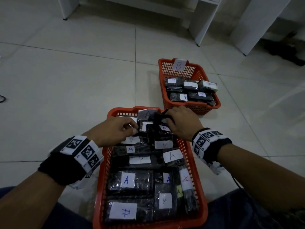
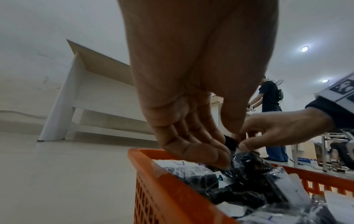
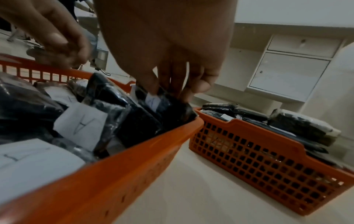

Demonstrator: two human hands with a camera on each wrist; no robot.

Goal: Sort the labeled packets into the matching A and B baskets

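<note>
Basket A [image 1: 105, 156], orange and close to me, is packed with several black packets bearing white A labels. Basket B [image 1: 203, 75], with a B card [image 1: 179, 65], stands beyond it to the right and holds several B packets [image 1: 175, 81]. Both hands work at the far end of basket A. My left hand [image 1: 133, 128] pinches the plastic of a packet [image 1: 142, 127] with curled fingers [image 2: 210, 156]. My right hand [image 1: 168, 120] grips a raised black packet [image 1: 158, 117] at the far right corner, its fingers [image 3: 168, 84] curled over the packet [image 3: 172, 106].
Pale tiled floor [image 1: 66, 80] surrounds the baskets, which stand a hand's width apart. White desks and cabinets [image 1: 203, 22] line the back. A dark bundle [image 1: 287, 50] lies far right, a cable [image 1: 2, 98] at the left edge. Another person [image 2: 270, 97] stands in the distance.
</note>
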